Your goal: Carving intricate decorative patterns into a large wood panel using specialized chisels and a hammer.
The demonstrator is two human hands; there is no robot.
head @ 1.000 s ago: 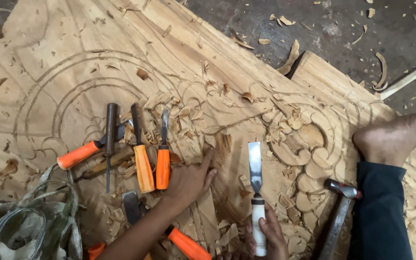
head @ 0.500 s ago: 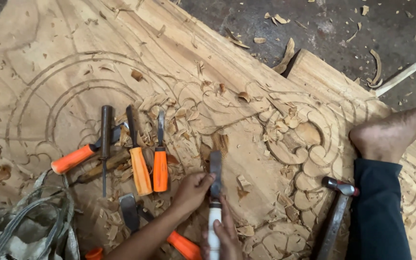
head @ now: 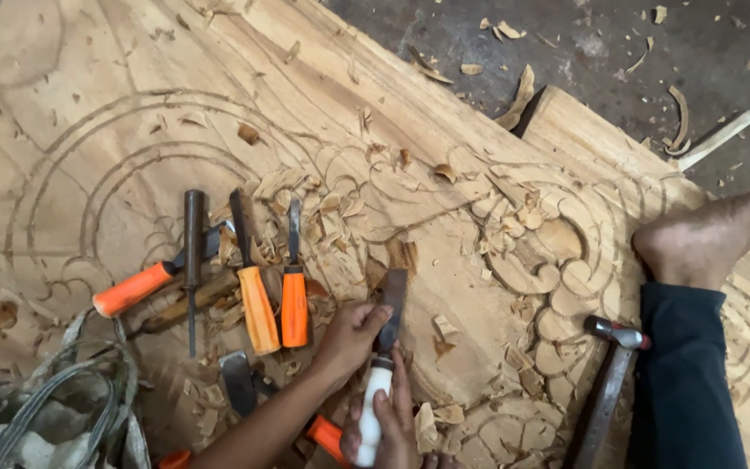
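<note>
Gripping a white-handled chisel (head: 384, 365), both hands work near the bottom edge of the carved wooden panel (head: 444, 165). Right hand (head: 384, 426) wraps the handle; left hand (head: 351, 337) pinches the blade. Orange-handled chisels (head: 273, 304) lie just left, a hammer (head: 605, 391) right.

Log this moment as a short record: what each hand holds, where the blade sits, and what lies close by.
Left hand: grips the blade of the white-handled chisel.
Right hand: wraps the chisel's handle.
Blade: tip set on the carved wooden panel.
Beside left hand: orange-handled chisels.
To the right: hammer lying on the panel, bare foot.
Surface: wood chips scattered.
</note>
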